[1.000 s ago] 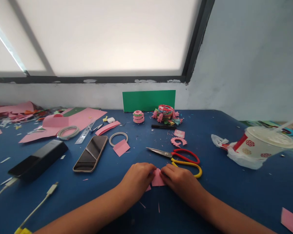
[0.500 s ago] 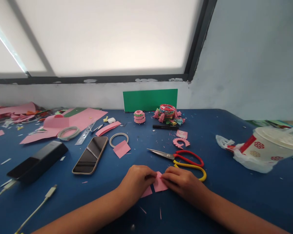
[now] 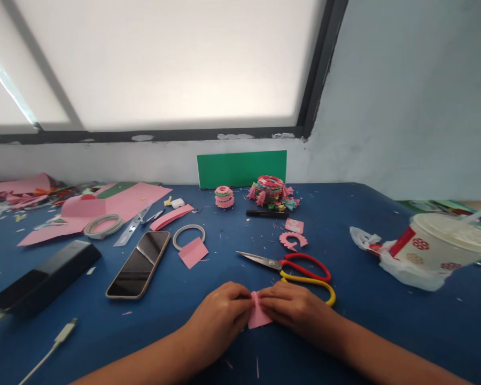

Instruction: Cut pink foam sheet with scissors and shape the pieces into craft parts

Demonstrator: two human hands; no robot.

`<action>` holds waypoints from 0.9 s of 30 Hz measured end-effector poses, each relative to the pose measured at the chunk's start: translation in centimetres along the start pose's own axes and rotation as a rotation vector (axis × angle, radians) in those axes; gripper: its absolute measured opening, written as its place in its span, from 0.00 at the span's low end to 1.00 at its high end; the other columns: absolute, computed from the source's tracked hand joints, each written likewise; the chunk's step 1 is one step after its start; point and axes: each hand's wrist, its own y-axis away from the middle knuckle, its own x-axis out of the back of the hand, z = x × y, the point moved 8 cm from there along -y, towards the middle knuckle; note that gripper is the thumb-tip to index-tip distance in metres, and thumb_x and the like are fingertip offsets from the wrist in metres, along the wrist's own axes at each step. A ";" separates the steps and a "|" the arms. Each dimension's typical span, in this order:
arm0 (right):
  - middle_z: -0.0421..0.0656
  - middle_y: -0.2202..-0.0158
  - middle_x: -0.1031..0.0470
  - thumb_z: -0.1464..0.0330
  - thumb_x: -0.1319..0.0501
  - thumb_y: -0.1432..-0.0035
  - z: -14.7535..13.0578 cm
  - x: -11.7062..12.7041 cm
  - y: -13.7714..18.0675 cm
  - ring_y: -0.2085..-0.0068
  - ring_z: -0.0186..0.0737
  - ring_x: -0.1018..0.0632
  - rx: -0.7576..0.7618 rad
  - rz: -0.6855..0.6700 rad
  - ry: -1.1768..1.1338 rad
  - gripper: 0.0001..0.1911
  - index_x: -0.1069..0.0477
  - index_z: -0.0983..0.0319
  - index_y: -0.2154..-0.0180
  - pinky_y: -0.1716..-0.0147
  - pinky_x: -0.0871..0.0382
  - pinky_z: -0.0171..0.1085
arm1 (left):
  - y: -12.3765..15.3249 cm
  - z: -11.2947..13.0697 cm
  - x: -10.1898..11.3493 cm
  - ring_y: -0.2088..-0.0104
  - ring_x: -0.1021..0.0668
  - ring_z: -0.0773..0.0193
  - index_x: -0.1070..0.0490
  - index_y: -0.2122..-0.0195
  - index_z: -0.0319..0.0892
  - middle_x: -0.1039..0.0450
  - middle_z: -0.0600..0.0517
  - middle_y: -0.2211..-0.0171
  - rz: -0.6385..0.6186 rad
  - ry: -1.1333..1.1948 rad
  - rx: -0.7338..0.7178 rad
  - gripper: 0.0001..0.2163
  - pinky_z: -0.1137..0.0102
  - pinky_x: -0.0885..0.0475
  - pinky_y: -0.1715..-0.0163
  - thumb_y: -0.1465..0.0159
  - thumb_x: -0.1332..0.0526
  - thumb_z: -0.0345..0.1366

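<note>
A small piece of pink paper (image 3: 258,317) lies between my two hands on the blue table, its top edge apparently bent over. My left hand (image 3: 224,313) pinches it from the left side, fingertips at the upper edge. From the right, my right hand (image 3: 294,305) grips the same edge with its fingers together. Just beyond my right hand rest scissors (image 3: 271,262) with one red and one yellow handle, their tip pointing left. A pink paper square (image 3: 193,252) overlaps a roll of tape (image 3: 177,235) farther left.
On the left are a phone (image 3: 139,266), a dark power bank (image 3: 48,275), a cable (image 3: 65,330) and pink sheets (image 3: 120,202). Paper crafts (image 3: 224,197) and a black pen (image 3: 266,214) sit toward the back. A lidded cup (image 3: 433,248) stands at right.
The paper's upper edge looks more bent between my fingertips. A second pink piece, earlier seen under my left hand, is now hidden. The whole view has shifted slightly.
</note>
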 end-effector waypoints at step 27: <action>0.47 0.62 0.23 0.69 0.49 0.37 0.5 0.0 -0.1 0.63 0.37 0.24 0.059 -0.034 -0.076 0.12 0.27 0.65 0.63 0.64 0.31 0.36 | 0.5 2.1 0.1 0.58 0.27 0.58 0.28 0.58 0.38 0.28 0.44 0.60 -0.116 -0.132 -0.064 0.11 0.63 0.30 0.55 0.40 0.47 0.29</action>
